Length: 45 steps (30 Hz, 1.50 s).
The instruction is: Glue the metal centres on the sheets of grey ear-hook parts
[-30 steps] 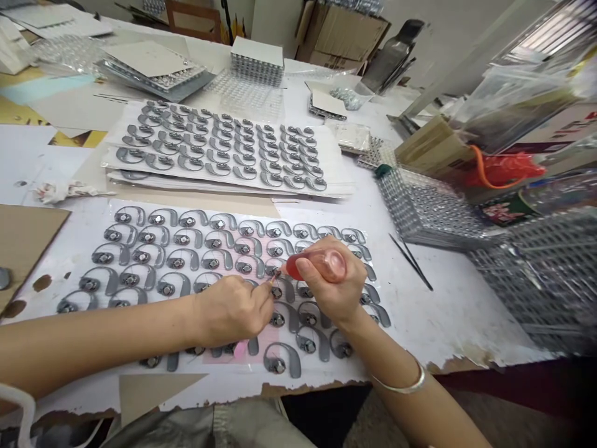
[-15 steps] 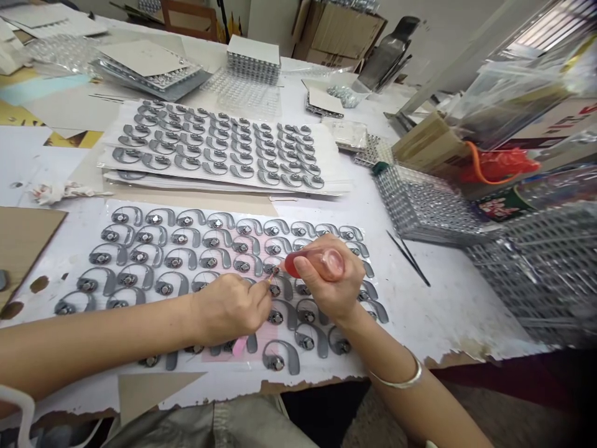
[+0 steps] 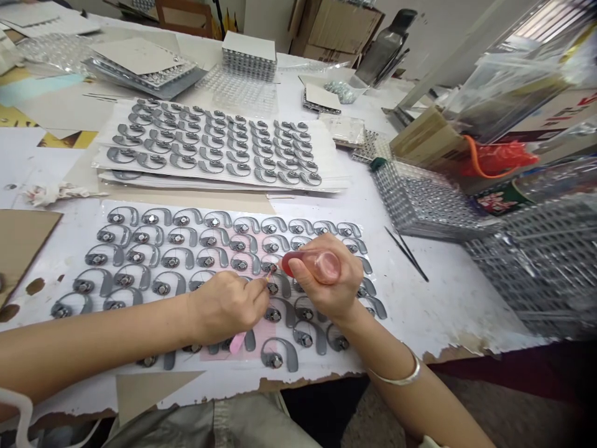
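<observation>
My left hand [image 3: 227, 308] is shut on a thin pink-handled stick [image 3: 237, 342], whose fine tip touches a grey hook-shaped part [image 3: 269, 267] with a metal disc at its round end. My right hand [image 3: 326, 274] grips a clear squeeze bottle [image 3: 324, 266] with a red nozzle end [image 3: 288, 264], just right of that stick's tip. Rows of these parts lie on a white backing sheet [image 3: 224, 208]. My hands hide several parts in the lower rows.
A second sheet of the same parts [image 3: 209, 143] lies behind. Wire mesh racks [image 3: 429, 208] stand at right, with black tweezers [image 3: 405, 254] beside them. Cardboard [image 3: 18, 242] lies at left, and studded boards [image 3: 247, 56] stand at the back.
The whole view has drifted slightly left and up. The bottle's red end has moved a little closer to the stick's tip, and my right fingers cover more of the bottle.
</observation>
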Motion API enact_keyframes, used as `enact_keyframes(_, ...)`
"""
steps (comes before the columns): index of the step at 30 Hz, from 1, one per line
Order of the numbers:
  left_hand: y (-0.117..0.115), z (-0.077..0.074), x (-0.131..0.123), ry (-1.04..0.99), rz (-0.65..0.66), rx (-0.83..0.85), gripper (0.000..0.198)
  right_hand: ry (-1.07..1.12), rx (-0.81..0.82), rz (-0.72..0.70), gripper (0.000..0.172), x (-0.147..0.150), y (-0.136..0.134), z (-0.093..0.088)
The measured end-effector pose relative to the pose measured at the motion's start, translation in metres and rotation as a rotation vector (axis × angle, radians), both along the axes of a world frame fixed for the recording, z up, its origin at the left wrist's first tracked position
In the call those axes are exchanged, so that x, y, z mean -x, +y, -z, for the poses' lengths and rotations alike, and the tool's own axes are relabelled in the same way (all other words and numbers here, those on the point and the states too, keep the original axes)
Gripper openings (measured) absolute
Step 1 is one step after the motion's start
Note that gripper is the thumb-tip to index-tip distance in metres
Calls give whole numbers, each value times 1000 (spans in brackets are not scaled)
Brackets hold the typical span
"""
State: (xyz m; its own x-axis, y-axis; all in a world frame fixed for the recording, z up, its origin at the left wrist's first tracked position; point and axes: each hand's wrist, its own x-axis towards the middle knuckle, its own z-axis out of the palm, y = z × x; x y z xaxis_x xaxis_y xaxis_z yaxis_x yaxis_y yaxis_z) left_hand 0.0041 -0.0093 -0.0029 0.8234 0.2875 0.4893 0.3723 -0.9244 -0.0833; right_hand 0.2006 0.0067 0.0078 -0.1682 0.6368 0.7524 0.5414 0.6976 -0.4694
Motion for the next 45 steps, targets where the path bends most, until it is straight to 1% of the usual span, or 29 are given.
enact_keyframes(6,1,1,0,-6,-14,-2,18,-8,-32,2,24,-2,-1,5)
enact_keyframes(12,2,-1,2,-23,-28,95,18,85,15,48,17,-6,-5,6)
enact_keyframes(16,2,1,3,-7,-36,98,21,101,22,52,17,-7,-4,5)
enact_keyframes(19,3,2,4,5,-39,96,22,92,32,54,17,-7,-3,5)
enact_keyframes(29,3,-2,2,-58,-29,99,21,48,2,43,19,-4,-2,7)
enact_keyframes(35,3,1,4,-9,-36,107,22,24,-44,22,18,-3,-2,6)
enact_keyframes(40,3,3,5,-17,-35,148,20,9,-62,14,18,-5,-2,7)
enact_keyframes(45,5,2,7,-10,-31,163,18,13,-54,-14,19,-6,-3,8)
